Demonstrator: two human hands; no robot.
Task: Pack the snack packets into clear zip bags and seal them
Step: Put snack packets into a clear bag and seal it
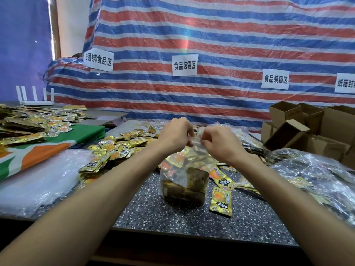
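The fingers [190,143] of the left hand [175,133] and of the right hand [219,143] are curled and pinch the top edge of a clear zip bag [182,186], one hand at each side of its mouth, fingertips close together. The frame does not show whether the zip strip is closed. The bag hangs below the fingers, and its base rests on the speckled dark table [172,217]. It is filled with gold snack packets [194,179]. Just right of the bag's base, loose packets [221,200] lie flat; each carries an orange picture and a black patch with white characters too small to read with certainty. Left of the hands lies a larger heap of packets [115,148], and beyond it a sheet of clear plastic film [38,181] and a green, orange and white cloth [57,143]. Right of the hands lie filled clear bags [317,175] and, behind them, open cardboard boxes [307,127]. Beyond the fingers hangs a red, blue and white striped tarp [211,45] with white paper signs: 捆绑食品区 [98,59] to the left, 食品装袋区 [184,65] directly above the hands, 食品装箱区 [275,79] to the right, and a fourth sign [345,83], cut off by the frame edge, beginning 纸箱封. A white router with upright antennas [35,96] stands at far left.
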